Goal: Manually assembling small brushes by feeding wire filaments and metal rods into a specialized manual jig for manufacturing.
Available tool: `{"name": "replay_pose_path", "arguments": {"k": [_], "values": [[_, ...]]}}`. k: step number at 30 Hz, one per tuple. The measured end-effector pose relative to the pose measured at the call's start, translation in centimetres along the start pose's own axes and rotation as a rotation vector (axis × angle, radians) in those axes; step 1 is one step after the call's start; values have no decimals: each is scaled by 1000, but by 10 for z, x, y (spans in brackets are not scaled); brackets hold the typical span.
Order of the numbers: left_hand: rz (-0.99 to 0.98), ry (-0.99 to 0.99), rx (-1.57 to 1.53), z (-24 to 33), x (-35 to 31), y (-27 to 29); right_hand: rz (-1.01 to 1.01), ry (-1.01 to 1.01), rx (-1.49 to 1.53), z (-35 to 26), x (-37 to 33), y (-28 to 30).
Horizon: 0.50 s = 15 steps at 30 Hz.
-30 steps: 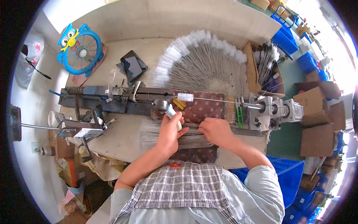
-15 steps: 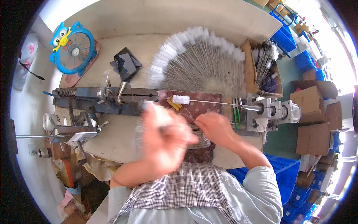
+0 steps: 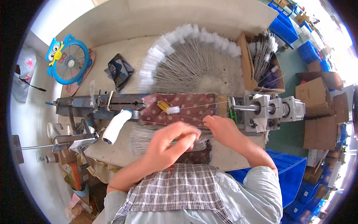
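Clock: 12 = straight out from the person. 2 hands in view. Left hand (image 3: 162, 147) half-curled, thumb near index, motion-blurred; can't tell if anything's in it. Right hand (image 3: 222, 130) has thumb and index drawn together at the near edge of the cloth, other fingers folded; can't tell if it pinches a wire.

Wire bundle (image 3: 140, 140): 1, bare thin wires, too many to count. Sits at 9 to 10 o'clock of the left hand, part hidden under it.

White brush (image 3: 173, 110): 1, at 12 o'clock of the left hand, 10 o'clock of the right, well apart from both. Stem slopes up to the spindle (image 3: 246, 108), 1, at 1 to 2 o'clock of the right hand. Head over the spotted cloth (image 3: 190, 116); can't tell if touching. Yellow block (image 3: 162, 105): 1, just beside the head at 11 o'clock.

White-sleeved lever (image 3: 116, 127): 1, 10 o'clock of left hand. Green tool (image 3: 233, 115): 1, 1 o'clock of right hand.

Farther: fanned brushes (image 3: 194, 56), dozens, 12 o'clock. Cardboard box (image 3: 246, 61), 1, with more brushes, 1 o'clock. Dark packet (image 3: 119, 71), 1, 11 o'clock. Blue fan (image 3: 71, 61), 1, 10 to 11.
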State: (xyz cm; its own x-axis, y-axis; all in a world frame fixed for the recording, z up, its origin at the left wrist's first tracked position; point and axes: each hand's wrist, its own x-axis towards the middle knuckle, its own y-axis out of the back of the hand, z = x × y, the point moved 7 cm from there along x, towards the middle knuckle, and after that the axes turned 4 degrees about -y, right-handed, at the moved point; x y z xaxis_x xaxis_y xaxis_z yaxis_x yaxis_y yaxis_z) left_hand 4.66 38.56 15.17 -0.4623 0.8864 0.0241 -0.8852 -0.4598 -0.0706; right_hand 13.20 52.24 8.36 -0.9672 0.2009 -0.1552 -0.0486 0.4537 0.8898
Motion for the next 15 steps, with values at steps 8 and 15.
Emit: {"name": "replay_pose_path", "arguments": {"k": [8,15], "values": [[-51,-379,946,-29,96,-60,43,-60,-153,11,-46,27],[-68,-610,1263,-6,97,-80,76,-178,-351,16,-79,50]]}}
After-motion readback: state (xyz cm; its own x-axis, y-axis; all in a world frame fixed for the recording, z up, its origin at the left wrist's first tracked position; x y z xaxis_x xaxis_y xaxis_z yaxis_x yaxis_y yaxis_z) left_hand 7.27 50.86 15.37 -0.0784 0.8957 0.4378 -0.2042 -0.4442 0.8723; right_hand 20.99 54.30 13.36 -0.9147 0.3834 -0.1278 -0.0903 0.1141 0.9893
